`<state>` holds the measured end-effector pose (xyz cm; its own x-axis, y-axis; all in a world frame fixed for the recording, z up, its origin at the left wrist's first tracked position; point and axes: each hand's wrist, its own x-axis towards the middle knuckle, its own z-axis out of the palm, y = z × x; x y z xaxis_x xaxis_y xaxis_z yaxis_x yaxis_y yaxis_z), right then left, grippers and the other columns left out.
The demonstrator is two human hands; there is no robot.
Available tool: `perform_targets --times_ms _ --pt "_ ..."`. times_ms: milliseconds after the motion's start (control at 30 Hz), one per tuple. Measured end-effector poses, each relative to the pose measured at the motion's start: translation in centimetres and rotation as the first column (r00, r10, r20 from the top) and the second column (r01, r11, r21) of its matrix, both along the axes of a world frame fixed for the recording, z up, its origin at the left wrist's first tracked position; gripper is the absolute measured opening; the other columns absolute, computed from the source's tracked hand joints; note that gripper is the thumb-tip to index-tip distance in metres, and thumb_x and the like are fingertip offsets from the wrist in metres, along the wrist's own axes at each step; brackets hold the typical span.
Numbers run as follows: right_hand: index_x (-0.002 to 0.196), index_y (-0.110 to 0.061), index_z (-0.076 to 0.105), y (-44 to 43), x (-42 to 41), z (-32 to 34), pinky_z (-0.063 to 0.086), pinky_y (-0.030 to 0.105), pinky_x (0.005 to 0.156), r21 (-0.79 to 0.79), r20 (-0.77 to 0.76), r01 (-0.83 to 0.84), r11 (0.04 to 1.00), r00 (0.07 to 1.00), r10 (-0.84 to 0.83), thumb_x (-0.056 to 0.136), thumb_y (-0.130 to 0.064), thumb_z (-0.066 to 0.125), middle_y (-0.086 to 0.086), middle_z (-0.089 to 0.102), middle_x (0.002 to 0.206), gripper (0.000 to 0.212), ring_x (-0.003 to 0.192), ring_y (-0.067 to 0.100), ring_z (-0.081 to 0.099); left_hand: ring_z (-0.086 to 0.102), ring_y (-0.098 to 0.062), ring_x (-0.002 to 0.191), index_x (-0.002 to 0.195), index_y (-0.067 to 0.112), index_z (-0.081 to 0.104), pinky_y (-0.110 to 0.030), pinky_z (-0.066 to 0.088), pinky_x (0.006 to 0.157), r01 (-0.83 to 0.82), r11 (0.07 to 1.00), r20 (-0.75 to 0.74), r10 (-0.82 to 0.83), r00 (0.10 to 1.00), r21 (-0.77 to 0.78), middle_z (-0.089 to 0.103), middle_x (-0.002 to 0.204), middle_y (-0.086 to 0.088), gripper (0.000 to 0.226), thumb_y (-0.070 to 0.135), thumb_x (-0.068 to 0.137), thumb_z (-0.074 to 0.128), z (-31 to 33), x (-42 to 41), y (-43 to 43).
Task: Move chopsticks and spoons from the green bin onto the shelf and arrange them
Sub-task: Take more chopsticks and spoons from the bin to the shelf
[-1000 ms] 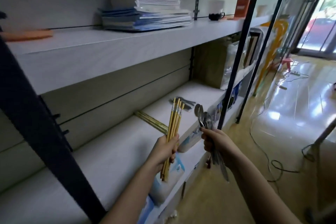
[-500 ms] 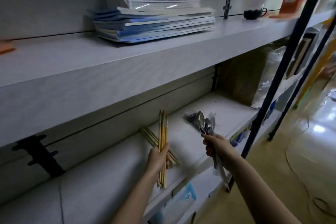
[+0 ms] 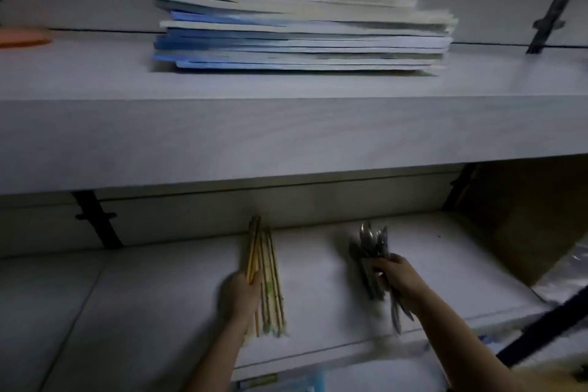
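Dim grey shelving fills the view: an upper shelf (image 3: 286, 130) carries a stack of booklets (image 3: 302, 35), and beneath it is the lower shelf (image 3: 159, 296) where the work happens. The left hand (image 3: 240, 294) has its fingers curled round a bundle of chopsticks (image 3: 253, 251), tips pointing at the back wall, held low just beside the laid chopsticks (image 3: 273, 283) that lie in a row on the board. The right hand (image 3: 399, 277) has its fingers clenched round a clutch of spoons (image 3: 372, 242), bowls towards the back and handles hanging out below the palm. Darker metal under them may be spoons already set down, though blur makes that hard to tell. The green bin is out of view. The step in hand looks like setting both bundles down. To do it well, I judge the left hand should bring its bundle flat onto the shelf, parallel with the laid row and ends level, then loosen gradually so the sticks do not roll or fan out. The spoons want nesting, all facing one way, and easing down rather than dropping, since smooth metal slides and the handles sit near the front edge.
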<state>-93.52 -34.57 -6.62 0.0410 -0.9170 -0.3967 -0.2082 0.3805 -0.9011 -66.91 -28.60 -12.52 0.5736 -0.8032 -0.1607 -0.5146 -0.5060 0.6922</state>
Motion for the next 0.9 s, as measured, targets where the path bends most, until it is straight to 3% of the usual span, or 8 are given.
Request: perform_targets --times_ms 167,267,400,500,600,767,833,900 --pt "0.114 0.0 0.055 -3.3 -1.4 -2.4 0.044 0.039 0.077 -0.046 -0.314 -0.076 0.996 0.948 0.058 0.089 -0.01 0.054 0.018 0.061 0.095 0.027 0.083 0.027 0.053 0.054 -0.019 0.066 0.083 0.012 0.065 -0.025 0.037 0.056 -0.064 0.996 0.164 0.054 0.985 0.06 0.059 0.073 -0.002 0.035 0.042 0.092 0.05 0.8 -1.3 -0.4" --pt "0.115 -0.001 0.054 -4.7 -1.7 -2.6 0.042 0.034 0.074 -0.057 -0.412 -0.136 0.989 0.906 0.101 0.088 -0.017 0.057 0.014 0.06 0.094 0.031 0.086 0.028 0.054 0.052 -0.017 0.068 0.079 0.015 0.053 -0.026 0.037 0.058 -0.118 0.99 0.212 0.1 0.972 0.075 0.055 0.076 -0.002 0.031 0.044 0.091 0.051 1.0 -1.5 -0.6" --pt "0.119 -0.004 0.051 -6.2 -1.7 -2.5 0.048 0.045 0.093 -0.041 -0.471 -0.201 0.979 0.868 0.159 0.084 -0.028 0.065 0.019 0.062 0.112 0.045 0.103 0.035 0.059 0.056 -0.018 0.073 0.085 0.014 0.051 -0.026 0.04 0.058 -0.173 0.983 0.232 0.154 0.961 0.067 0.057 0.082 -0.002 0.033 0.047 0.085 0.057 0.9 -1.3 -0.6" --pt "0.126 -0.006 0.046 -6.7 -1.6 -2.0 0.047 0.043 0.094 -0.051 -0.504 -0.272 0.961 0.838 0.21 0.082 -0.033 0.067 0.017 0.06 0.118 0.056 0.108 0.035 0.057 0.06 -0.024 0.089 0.098 0.009 0.058 -0.028 0.043 0.066 -0.189 0.979 0.285 0.162 0.945 0.07 0.062 0.098 -0.008 0.036 0.042 0.083 0.06 1.2 -0.8 -0.5" --pt "0.125 -0.008 0.049 -6.6 -0.9 -1.1 0.046 0.036 0.088 -0.136 -0.57 -0.361 0.923 0.79 0.225 0.082 -0.031 0.067 0.017 0.06 0.121 0.052 0.108 0.035 0.057 0.057 -0.023 0.095 0.102 0.011 0.06 -0.028 0.043 0.072 -0.148 0.987 0.343 0.118 0.932 0.061 0.061 0.105 -0.008 0.032 0.038 0.085 0.057 2.0 -0.5 -0.1" --pt "0.115 -0.008 0.062 -5.2 2.5 1.2 0.042 0.025 0.078 -0.333 -0.674 -0.562 0.758 0.703 0.225 0.086 -0.015 0.059 0.013 0.065 0.118 0.03 0.107 0.03 0.061 0.057 -0.014 0.079 0.088 0.018 0.061 -0.023 0.039 0.063 -0.078 0.992 0.356 0.107 0.929 -0.094 0.066 0.093 -0.001 0.015 0.03 0.091 0.052 4.7 -0.3 2.1" --pt "0.112 -0.012 0.065 -3.8 5.2 2.4 0.049 0.032 0.088 -0.351 -0.663 -0.662 0.663 0.675 0.323 0.087 -0.016 0.058 0.009 0.067 0.114 0.026 0.105 0.029 0.063 0.058 -0.013 0.078 0.088 0.018 0.062 -0.021 0.037 0.062 -0.032 0.993 0.419 0.077 0.905 -0.113 0.067 0.09 0.001 0.016 0.028 0.092 0.05 5.8 0.2 3.6" --pt "0.106 -0.019 0.067 -2.1 8.1 3.4 0.051 0.041 0.087 -0.344 -0.684 -0.764 0.546 0.602 0.412 0.087 -0.022 0.055 0.008 0.07 0.107 0.022 0.101 0.027 0.064 0.061 -0.014 0.081 0.091 0.017 0.063 -0.021 0.038 0.063 -0.026 0.992 0.461 0.081 0.884 -0.125 0.068 0.091 0.002 0.017 0.027 0.091 0.05 7.0 1.0 5.5"
